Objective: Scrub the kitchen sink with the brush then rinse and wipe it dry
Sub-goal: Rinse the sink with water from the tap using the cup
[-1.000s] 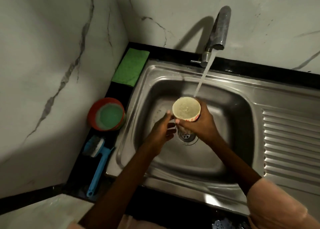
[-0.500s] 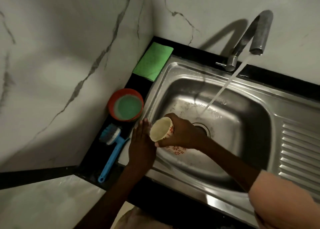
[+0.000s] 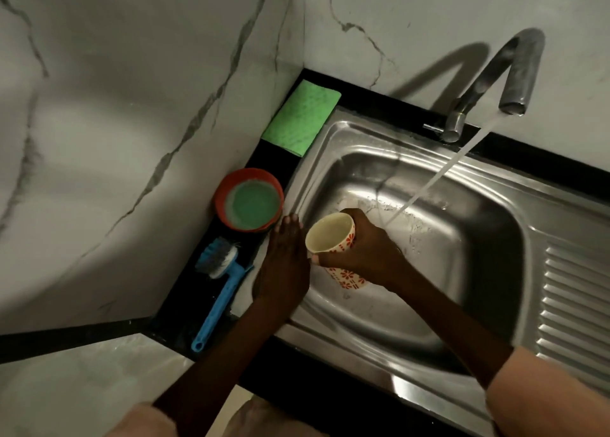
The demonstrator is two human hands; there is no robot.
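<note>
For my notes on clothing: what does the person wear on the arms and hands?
Both hands, left hand and right hand, are bare: no gloves, rings or watch visible. The forearms are uncovered; light beige sleeves begin near the elbows.

Black counter carries brush, bowl, perhaps cloth.

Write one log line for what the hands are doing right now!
stage: rinse | right hand: holds cup tilted over sink | left hand: flat, open | tap: running | brush: on counter

Orange bowl beside marble wall
</note>
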